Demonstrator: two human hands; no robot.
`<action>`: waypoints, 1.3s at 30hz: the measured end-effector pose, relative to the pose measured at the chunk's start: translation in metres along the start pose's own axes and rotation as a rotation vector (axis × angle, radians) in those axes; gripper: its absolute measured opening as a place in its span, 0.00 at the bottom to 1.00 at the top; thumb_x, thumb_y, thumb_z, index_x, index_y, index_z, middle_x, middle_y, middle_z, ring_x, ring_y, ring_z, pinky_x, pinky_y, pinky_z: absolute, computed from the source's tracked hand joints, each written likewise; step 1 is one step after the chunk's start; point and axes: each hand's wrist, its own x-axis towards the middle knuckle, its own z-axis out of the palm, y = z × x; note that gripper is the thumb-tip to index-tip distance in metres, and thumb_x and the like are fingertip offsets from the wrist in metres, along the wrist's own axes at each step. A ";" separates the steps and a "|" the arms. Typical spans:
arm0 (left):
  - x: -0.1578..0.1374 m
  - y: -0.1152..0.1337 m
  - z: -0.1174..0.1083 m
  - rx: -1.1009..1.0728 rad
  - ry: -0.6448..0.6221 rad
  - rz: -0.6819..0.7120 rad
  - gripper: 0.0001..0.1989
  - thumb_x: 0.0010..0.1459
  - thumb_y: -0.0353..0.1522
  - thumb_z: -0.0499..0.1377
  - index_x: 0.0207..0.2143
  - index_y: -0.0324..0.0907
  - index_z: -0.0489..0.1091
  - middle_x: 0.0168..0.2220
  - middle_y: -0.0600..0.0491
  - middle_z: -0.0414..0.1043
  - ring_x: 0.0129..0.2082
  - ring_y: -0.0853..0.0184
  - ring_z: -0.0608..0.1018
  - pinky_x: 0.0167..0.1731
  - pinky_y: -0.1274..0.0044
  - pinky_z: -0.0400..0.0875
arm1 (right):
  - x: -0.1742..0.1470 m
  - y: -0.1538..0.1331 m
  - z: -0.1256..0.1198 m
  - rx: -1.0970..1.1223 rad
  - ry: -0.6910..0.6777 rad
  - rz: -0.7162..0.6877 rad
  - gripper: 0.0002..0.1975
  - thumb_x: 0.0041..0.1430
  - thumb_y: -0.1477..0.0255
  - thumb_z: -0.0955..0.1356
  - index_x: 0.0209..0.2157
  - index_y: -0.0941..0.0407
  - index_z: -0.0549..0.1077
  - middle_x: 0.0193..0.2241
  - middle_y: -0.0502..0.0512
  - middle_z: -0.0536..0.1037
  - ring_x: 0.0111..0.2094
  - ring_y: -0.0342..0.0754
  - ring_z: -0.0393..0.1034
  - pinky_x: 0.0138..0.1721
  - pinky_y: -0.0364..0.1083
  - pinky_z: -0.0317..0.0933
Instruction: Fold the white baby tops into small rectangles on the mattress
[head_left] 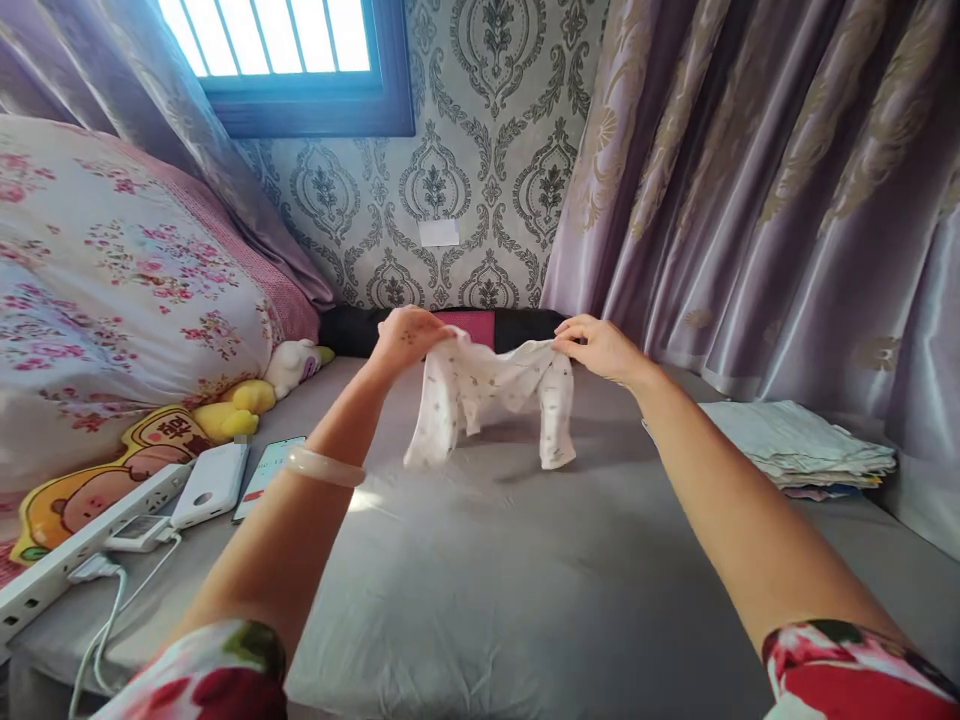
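Stretched between my two hands is a small white long-sleeved baby top [496, 378] with a fine scattered print. My left hand [411, 335] pinches its upper left edge, and my right hand [600, 348] pinches the upper right edge. Both sleeves hang down over the grey bed sheet [480, 570], while the middle of the cloth sags between the hands. Whether the sleeve ends touch the sheet I cannot tell. A pale bangle [324, 467] circles my left forearm.
To the right lies a stack of folded cloths [799, 445]. On the left are a power strip [90, 540] with cables, a white power bank [212, 485], a phone [266, 475], plush toys [236, 410] and a flowered quilt [135, 260]. Curtains [765, 180] hang beside the patterned wall.
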 end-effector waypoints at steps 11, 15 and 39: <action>0.010 -0.005 0.007 -0.146 -0.137 -0.156 0.18 0.38 0.44 0.71 0.25 0.39 0.77 0.19 0.53 0.72 0.18 0.71 0.70 0.18 0.79 0.61 | 0.006 0.015 -0.007 0.107 0.087 0.121 0.20 0.43 0.52 0.75 0.26 0.56 0.78 0.31 0.52 0.78 0.37 0.50 0.70 0.42 0.47 0.65; 0.013 -0.003 0.009 -0.216 -0.018 -0.098 0.19 0.39 0.45 0.69 0.26 0.39 0.77 0.19 0.53 0.72 0.17 0.72 0.69 0.17 0.79 0.60 | 0.004 0.014 -0.008 0.171 0.070 0.119 0.22 0.43 0.51 0.74 0.29 0.56 0.79 0.32 0.52 0.78 0.36 0.49 0.71 0.41 0.47 0.64; 0.014 -0.002 0.021 -0.192 -0.115 -0.212 0.20 0.34 0.44 0.71 0.26 0.39 0.76 0.21 0.52 0.73 0.19 0.70 0.70 0.19 0.78 0.60 | 0.011 0.013 -0.005 0.008 0.089 0.205 0.22 0.40 0.50 0.74 0.26 0.57 0.78 0.23 0.51 0.76 0.27 0.45 0.66 0.30 0.44 0.60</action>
